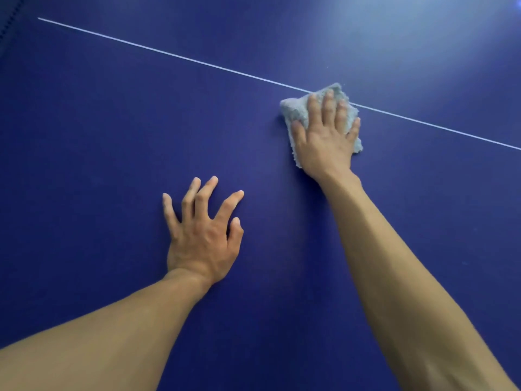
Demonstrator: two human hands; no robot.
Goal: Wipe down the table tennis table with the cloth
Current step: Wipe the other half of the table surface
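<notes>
Cloth, a pale grey fluffy folded square (296,112), lies flat on the dark blue table tennis surface (112,122), right on the thin white line (169,53), under the right hand (325,134). That hand presses it with straight, spread fingers, so the cloth sits directly beneath the palm, not ahead of it. The left hand (203,235), nearer the body and well apart, rests on bare surface with fingers splayed, holding nothing.
</notes>
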